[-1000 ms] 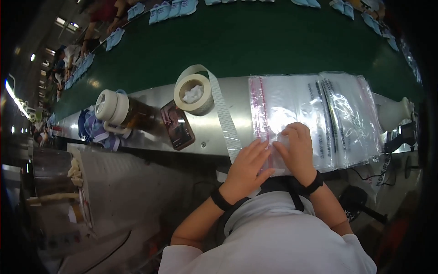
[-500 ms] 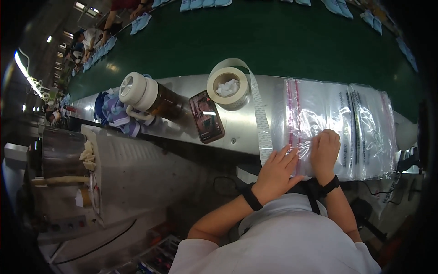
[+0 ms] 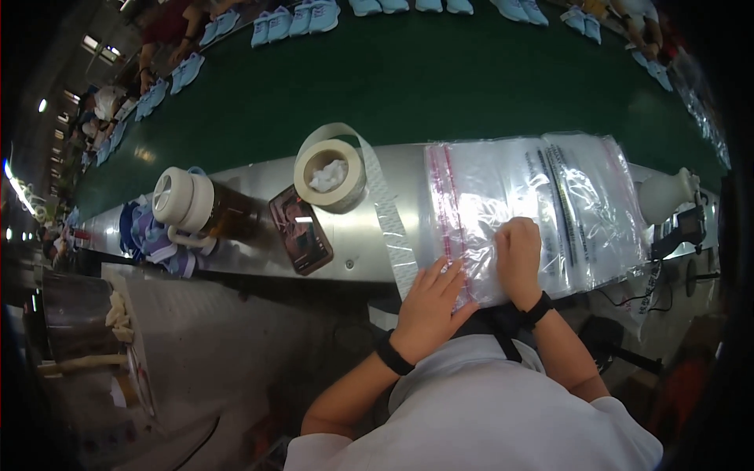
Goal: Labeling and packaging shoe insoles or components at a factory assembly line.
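A stack of clear plastic zip bags point(image 3: 503, 180) with pink seal strips lies flat on the metal ledge in front of me. My left hand point(image 3: 428, 308) rests with its fingers stretched over the bags' left edge, by the pink strips. To its right, my right hand point(image 3: 518, 255) sits on the bags with its fingers curled in; whatever they may pinch is hidden. A strip of printed stickers point(image 3: 390, 216) runs down from a label roll point(image 3: 351, 192) toward my left fingertips. White crumpled paper point(image 3: 328, 176) fills the roll's core.
Left of the roll lie a phone point(image 3: 302, 235), a drink bottle point(image 3: 196, 206) with a white lid and purple-blue shoes point(image 3: 153, 239). Beyond the ledge, a green conveyor belt point(image 3: 440, 86) carries pairs of light blue shoes point(image 3: 294, 22). Other people's hands reach over its far side. A tape dispenser point(image 3: 682, 224) stands at right.
My view has swung, so the ledge appears farther left and lower. The fingers of my right hand are curled more tightly. My left hand stays spread on the bags' edge. Shoes along the belt have shifted.
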The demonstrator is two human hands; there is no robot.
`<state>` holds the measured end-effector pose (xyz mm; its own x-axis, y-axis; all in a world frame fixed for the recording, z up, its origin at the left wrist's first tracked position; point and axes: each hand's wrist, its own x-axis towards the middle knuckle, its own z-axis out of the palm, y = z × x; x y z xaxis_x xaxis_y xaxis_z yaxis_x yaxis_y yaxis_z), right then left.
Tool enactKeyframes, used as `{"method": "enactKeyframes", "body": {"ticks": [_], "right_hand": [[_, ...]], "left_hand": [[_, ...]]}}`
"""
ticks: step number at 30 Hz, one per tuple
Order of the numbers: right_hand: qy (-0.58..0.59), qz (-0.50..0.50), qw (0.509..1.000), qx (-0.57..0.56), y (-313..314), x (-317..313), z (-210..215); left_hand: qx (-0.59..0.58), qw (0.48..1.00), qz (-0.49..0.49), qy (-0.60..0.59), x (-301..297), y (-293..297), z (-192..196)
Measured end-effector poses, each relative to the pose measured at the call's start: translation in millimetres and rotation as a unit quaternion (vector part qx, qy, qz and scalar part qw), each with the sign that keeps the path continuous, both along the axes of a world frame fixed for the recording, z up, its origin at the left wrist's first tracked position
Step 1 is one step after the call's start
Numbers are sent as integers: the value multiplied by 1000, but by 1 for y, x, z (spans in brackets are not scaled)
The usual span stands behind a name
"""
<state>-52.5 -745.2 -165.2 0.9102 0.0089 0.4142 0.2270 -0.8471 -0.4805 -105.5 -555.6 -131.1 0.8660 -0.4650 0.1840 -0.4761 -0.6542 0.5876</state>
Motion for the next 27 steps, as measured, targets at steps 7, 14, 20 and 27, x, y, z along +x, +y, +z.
{"method": "enactKeyframes", "body": {"ticks": [7, 14, 20, 27], "right_hand": [[99, -19, 963, 250, -20, -17, 16], [146, -58, 908, 389, -37, -18, 25], [128, 31, 851, 508, -64, -16, 65], [202, 138, 882, 403, -50, -28, 61]], "left_hand": [[-159, 959, -5, 233, 50, -5, 47], [-635, 492, -34, 595, 104, -69, -30], [-335, 845, 48, 413, 111, -92, -22], [-397, 584, -30, 708, 124, -82, -18]]}}
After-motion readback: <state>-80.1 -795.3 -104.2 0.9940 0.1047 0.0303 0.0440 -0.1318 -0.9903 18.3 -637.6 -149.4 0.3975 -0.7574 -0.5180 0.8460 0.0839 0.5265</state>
